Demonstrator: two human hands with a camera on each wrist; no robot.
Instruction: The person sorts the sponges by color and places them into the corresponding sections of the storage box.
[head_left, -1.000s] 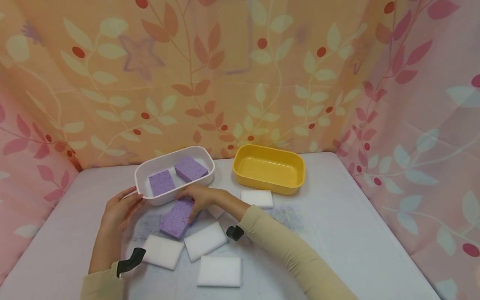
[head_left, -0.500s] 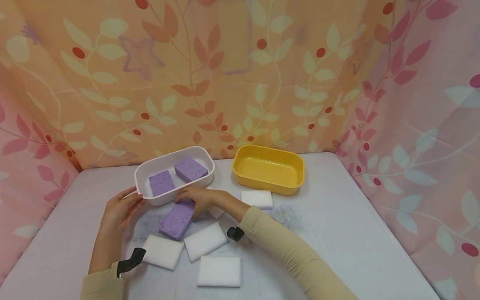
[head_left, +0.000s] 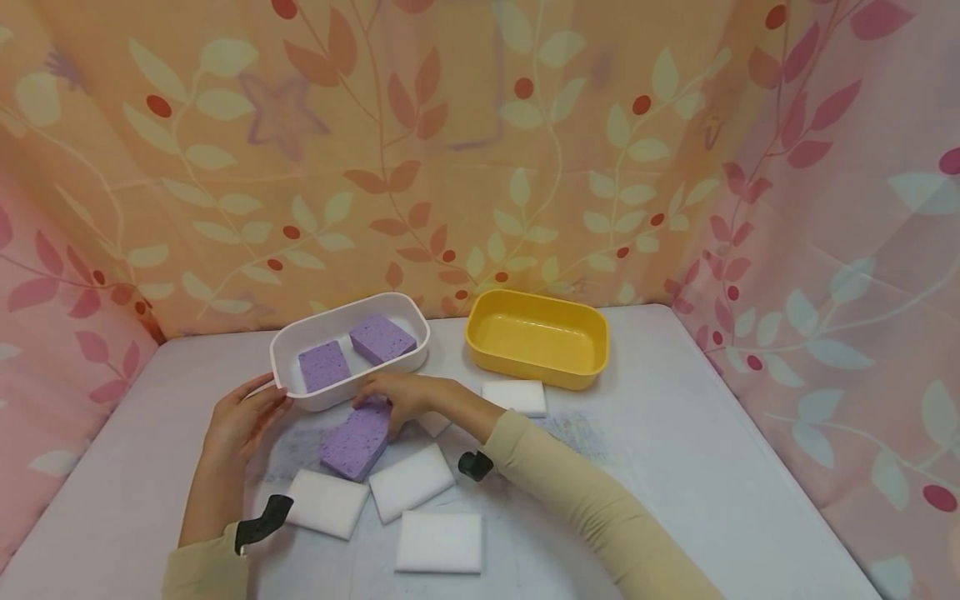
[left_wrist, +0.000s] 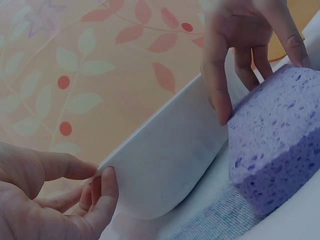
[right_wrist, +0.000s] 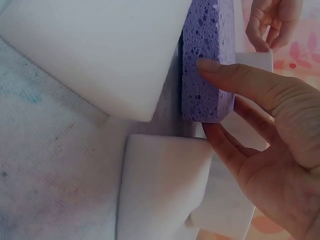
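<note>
My left hand (head_left: 238, 421) pinches the left end of a white plastic tub (left_wrist: 155, 175) between thumb and fingers. Inside the tub lie two purple sponges, one at the left (head_left: 324, 367) and one at the right (head_left: 382, 338). In front of the tub, my right hand (head_left: 405, 396) grips the far end of a third purple sponge (head_left: 356, 446). The right wrist view has the thumb on one face of this sponge (right_wrist: 207, 30) and the fingers around its other side, partly hidden. From the left wrist, its pitted top (left_wrist: 275, 120) shows beside the tub wall.
Several white foam blocks lie on the table, among them one at front left (head_left: 326, 504), one at the front (head_left: 438, 542) and one near the yellow tub (head_left: 515, 398). Another is partly hidden under my right hand. The yellow tub (head_left: 540, 371) stands at back right, before a patterned curtain.
My right thumb has shifted slightly back along the side of the purple sponge. The sponge stays nearly in place; my left hand keeps its hold on the white tub.
</note>
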